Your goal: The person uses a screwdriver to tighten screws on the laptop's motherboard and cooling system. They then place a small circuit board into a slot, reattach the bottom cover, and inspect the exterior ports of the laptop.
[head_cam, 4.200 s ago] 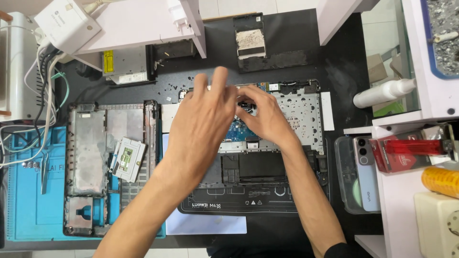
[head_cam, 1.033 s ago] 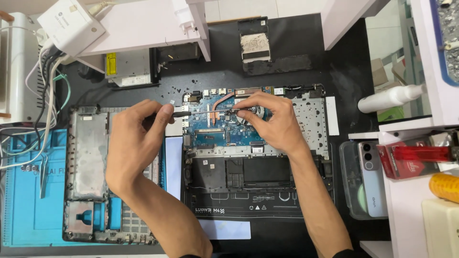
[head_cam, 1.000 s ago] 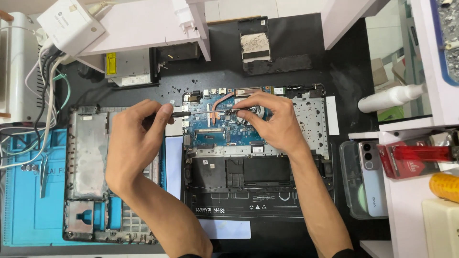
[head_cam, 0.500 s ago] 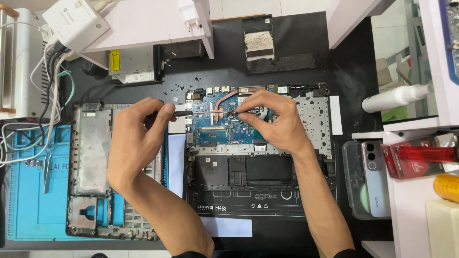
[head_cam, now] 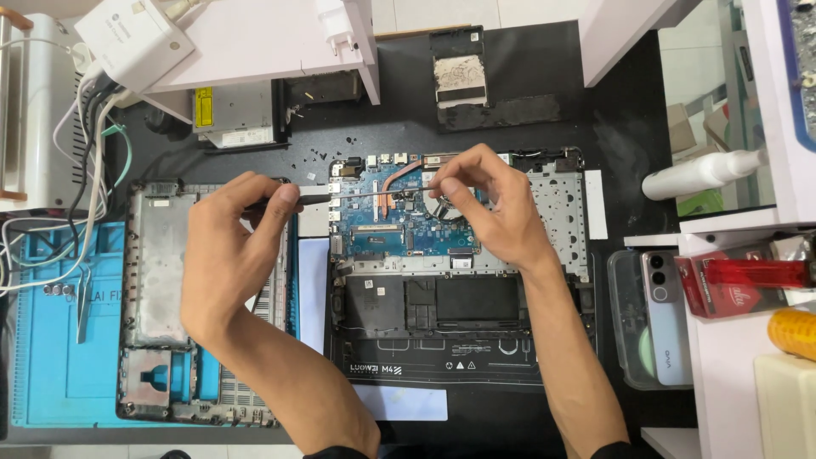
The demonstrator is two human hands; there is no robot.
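Steel screwdriver [head_cam: 357, 194] shaft lies horizontal across the opened laptop [head_cam: 459, 272], frame centre.
Head view: left hand [head_cam: 229, 246] closed around the handle at centre-left; right hand [head_cam: 489, 208] fingertips pinch at the tip over the blue board [head_cam: 399, 225], nearer the work point.

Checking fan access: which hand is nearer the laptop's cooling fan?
Right. The right hand sits over the fan; the left hand is off to its left, holding the screwdriver.

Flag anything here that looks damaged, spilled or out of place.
Small dark bits lie scattered on the black mat above the opened laptop, and the pad at the top is scuffed and torn. Otherwise nothing stands out.
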